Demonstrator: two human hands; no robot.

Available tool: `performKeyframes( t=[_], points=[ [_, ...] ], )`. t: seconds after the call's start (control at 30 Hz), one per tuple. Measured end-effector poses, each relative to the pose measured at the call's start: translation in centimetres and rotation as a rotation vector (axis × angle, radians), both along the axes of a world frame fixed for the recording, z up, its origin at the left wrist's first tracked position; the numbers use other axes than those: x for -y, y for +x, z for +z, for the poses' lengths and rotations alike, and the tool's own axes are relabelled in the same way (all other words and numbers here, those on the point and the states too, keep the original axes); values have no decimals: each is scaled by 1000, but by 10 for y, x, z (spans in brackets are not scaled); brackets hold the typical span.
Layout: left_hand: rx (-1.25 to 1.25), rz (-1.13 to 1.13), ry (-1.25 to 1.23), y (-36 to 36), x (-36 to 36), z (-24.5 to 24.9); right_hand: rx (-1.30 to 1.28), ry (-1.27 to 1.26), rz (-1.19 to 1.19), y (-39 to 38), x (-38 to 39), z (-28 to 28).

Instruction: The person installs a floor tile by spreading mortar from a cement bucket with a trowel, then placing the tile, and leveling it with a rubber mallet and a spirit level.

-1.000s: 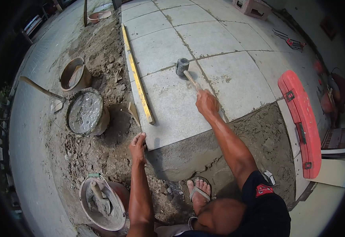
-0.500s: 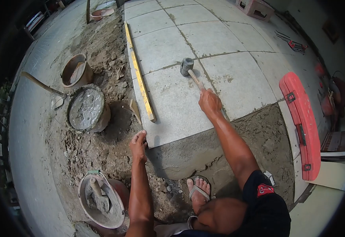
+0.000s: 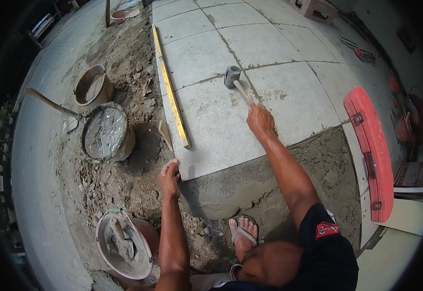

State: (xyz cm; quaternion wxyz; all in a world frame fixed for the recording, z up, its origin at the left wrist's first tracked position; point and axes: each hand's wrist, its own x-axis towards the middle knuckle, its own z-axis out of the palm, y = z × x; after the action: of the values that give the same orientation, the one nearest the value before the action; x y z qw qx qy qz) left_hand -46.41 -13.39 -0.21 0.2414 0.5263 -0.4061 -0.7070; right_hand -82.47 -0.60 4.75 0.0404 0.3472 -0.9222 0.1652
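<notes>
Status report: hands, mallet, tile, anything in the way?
Right hand grips mallet, head at far corner of tile. Left hand on its near corner. Yellow level lies along its left edge.

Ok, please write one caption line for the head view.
Right hand holds a rubber mallet on the grey floor tile; left hand rests at its near corner.

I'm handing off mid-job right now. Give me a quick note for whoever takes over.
Right hand: gripping the rubber mallet, head down at the far right corner of the near tile.
Left hand: resting on that tile's near left corner.
Yellow level lies along the tile's left edge.
Done: tile sits on the mortar bed.
To do: bare mortar to its right and front has no tile.
</notes>
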Motion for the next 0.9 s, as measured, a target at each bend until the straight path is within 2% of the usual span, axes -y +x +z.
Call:
performKeyframes(
  t=[0.2, 0.43, 0.9],
  points=[
    [-20, 22, 21, -1, -1, 2, -5, 24, -15, 2, 4, 4],
    [-32, 36, -8, -4, -2, 7, 45, 53, -31, 13, 18, 42],
    [-83, 19, 27, -4, 0, 3, -46, 101, -6, 9, 10, 23]
  ],
)
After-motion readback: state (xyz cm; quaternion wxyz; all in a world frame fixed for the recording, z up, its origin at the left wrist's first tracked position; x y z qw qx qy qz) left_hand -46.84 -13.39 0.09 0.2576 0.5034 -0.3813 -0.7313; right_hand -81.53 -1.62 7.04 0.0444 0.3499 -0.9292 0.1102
